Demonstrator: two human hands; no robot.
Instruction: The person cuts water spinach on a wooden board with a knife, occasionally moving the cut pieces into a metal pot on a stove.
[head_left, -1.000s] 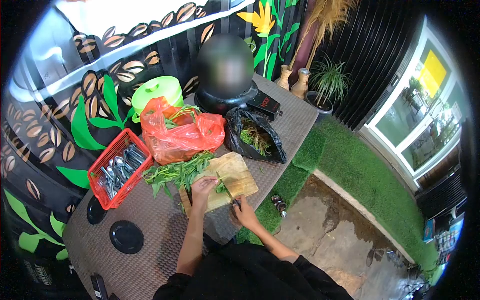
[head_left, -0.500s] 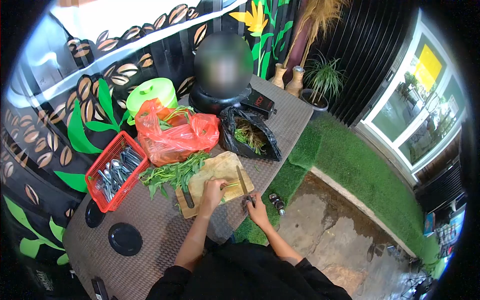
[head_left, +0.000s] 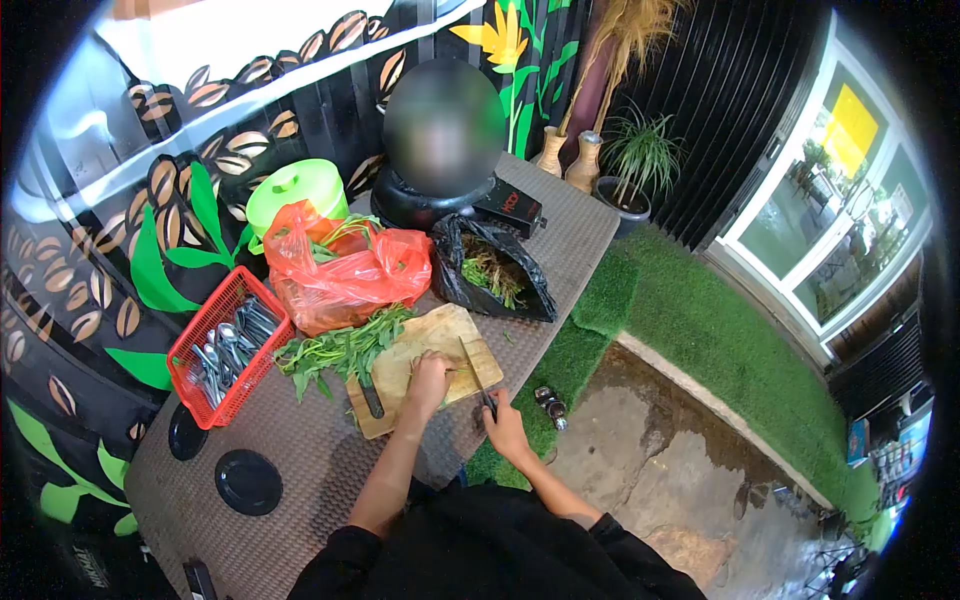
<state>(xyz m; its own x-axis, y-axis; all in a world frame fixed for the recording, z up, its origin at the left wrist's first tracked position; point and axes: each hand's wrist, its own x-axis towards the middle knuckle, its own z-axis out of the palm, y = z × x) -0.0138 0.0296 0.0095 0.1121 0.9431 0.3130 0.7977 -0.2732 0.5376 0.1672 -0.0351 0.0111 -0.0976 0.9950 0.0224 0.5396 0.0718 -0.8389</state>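
Observation:
A wooden cutting board (head_left: 410, 352) lies on the woven-top table. My left hand (head_left: 431, 382) presses down on it, fingers closed around thin green stems that barely show. In my right hand (head_left: 507, 432) is a knife (head_left: 478, 372) with a dark handle; its blade lies over the board's right part, close to the left fingertips. Leafy greens (head_left: 345, 350) are heaped along the board's upper left edge. A dark oblong shape (head_left: 372, 400), perhaps a handle or slot, shows at the board's left end.
Behind the board are a red plastic bag (head_left: 345, 282) of greens and a black bag (head_left: 470, 290) with cut stems. A red basket (head_left: 188, 385) of cutlery and a black plate (head_left: 249, 482) stand left. A green lidded pot (head_left: 290, 195) and a black stove (head_left: 420, 205) sit at the back.
My right hand has brought the knife leftward, nearer to the left fingers. My left hand has shifted slightly, and the stems stick out less from its fingers.

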